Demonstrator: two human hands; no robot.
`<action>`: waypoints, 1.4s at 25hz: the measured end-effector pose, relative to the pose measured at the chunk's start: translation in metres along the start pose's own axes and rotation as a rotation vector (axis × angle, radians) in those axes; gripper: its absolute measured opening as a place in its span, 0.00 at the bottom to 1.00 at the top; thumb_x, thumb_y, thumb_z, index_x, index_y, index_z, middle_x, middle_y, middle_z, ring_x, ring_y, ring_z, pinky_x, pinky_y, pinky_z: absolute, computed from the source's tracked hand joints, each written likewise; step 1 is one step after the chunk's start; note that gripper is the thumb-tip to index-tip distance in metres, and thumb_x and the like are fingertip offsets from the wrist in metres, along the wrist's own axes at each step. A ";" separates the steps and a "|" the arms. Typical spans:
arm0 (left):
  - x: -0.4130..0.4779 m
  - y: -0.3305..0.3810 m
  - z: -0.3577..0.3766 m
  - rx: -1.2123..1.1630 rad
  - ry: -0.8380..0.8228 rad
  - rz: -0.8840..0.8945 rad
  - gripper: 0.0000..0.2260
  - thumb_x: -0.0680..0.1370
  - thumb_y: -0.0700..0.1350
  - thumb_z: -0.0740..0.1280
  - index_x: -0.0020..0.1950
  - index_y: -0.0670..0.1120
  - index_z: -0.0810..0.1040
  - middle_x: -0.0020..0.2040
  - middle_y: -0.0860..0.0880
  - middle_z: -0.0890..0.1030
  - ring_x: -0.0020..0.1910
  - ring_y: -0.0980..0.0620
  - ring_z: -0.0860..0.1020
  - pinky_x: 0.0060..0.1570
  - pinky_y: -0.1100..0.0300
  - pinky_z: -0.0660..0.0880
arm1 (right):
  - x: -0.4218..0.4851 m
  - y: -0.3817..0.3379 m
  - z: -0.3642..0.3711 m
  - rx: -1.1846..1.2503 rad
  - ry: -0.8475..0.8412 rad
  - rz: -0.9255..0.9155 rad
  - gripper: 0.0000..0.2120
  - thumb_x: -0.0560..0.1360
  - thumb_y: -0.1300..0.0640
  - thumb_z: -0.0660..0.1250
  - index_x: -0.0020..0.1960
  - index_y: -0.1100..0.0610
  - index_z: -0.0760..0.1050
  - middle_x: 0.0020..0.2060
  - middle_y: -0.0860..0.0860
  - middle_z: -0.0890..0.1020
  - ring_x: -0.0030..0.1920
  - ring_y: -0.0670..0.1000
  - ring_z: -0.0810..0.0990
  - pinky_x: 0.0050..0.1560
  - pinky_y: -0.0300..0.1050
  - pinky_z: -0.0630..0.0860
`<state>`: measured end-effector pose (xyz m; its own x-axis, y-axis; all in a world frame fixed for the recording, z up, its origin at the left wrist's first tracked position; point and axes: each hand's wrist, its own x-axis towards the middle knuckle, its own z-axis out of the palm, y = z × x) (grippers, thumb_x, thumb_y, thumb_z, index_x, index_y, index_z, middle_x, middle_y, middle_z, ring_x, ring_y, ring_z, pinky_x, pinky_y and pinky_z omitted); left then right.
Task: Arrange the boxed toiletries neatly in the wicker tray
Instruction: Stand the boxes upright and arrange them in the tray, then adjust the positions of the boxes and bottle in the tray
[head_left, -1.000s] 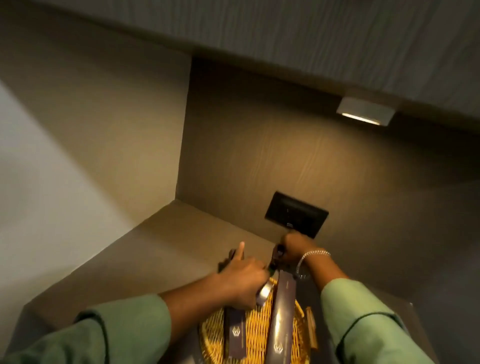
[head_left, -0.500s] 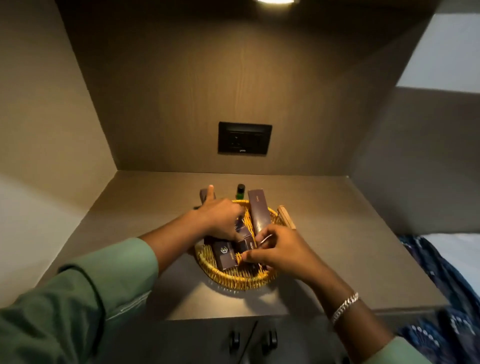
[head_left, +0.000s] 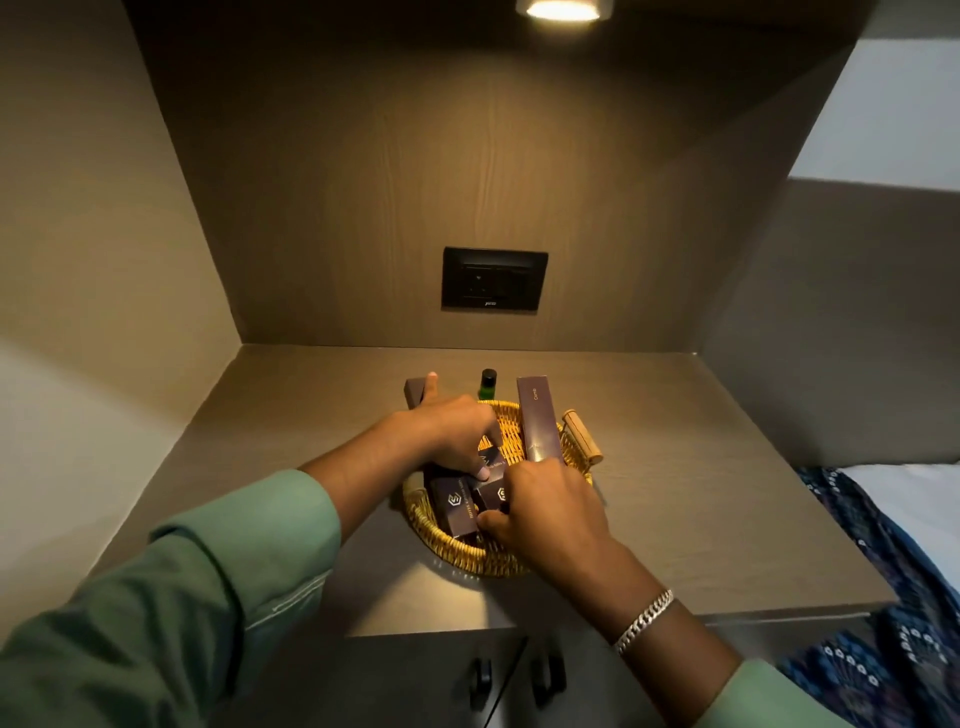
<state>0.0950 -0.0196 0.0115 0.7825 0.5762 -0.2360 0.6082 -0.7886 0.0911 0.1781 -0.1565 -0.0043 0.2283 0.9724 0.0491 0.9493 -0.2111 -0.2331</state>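
Observation:
A round yellow wicker tray (head_left: 452, 545) with wooden handles sits on the counter. Inside lie small dark purple boxes: one at the front left (head_left: 456, 506), one beside it (head_left: 493, 496) and one behind (head_left: 493, 460). A long dark box (head_left: 539, 418) marked Comb lies along the tray's right side, reaching past the far rim. My left hand (head_left: 447, 434) rests over the back boxes, thumb on one, index finger raised. My right hand (head_left: 545, 512) grips the middle small box from the right.
A small green bottle (head_left: 488, 383) with a black cap stands behind the tray, next to another dark box (head_left: 414, 391). A black wall socket (head_left: 493, 279) is on the back panel. Cabinet door handles (head_left: 519, 675) lie below the counter edge. Patterned blue fabric (head_left: 883, 597) lies at right.
The view swung down from the wall to the tray. My right hand came from behind the tray to its front and took hold of the middle small box; my left hand stayed over the back boxes.

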 end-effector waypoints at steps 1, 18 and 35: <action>0.001 -0.001 -0.001 0.004 -0.006 -0.004 0.19 0.72 0.52 0.72 0.62 0.54 0.76 0.60 0.49 0.79 0.67 0.44 0.69 0.65 0.26 0.40 | 0.000 0.000 0.001 -0.016 -0.008 -0.002 0.17 0.70 0.41 0.71 0.47 0.54 0.79 0.41 0.52 0.82 0.40 0.53 0.79 0.34 0.44 0.70; -0.001 -0.003 -0.003 -0.090 0.013 -0.050 0.23 0.71 0.53 0.72 0.65 0.52 0.74 0.64 0.48 0.77 0.70 0.45 0.66 0.67 0.29 0.36 | 0.014 0.018 -0.016 -0.014 -0.268 -0.101 0.15 0.73 0.43 0.70 0.45 0.56 0.81 0.39 0.52 0.82 0.40 0.51 0.81 0.41 0.48 0.81; -0.042 0.060 0.034 0.114 0.402 -0.145 0.11 0.72 0.54 0.69 0.45 0.47 0.80 0.48 0.47 0.80 0.54 0.45 0.73 0.70 0.31 0.41 | 0.195 0.021 -0.036 0.149 -0.218 -0.353 0.06 0.70 0.61 0.74 0.47 0.57 0.80 0.46 0.54 0.82 0.48 0.52 0.80 0.50 0.48 0.81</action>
<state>0.0944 -0.0986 -0.0065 0.6935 0.7028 0.1587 0.7147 -0.6989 -0.0279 0.2503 0.0249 0.0355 -0.1700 0.9841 -0.0512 0.9156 0.1386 -0.3774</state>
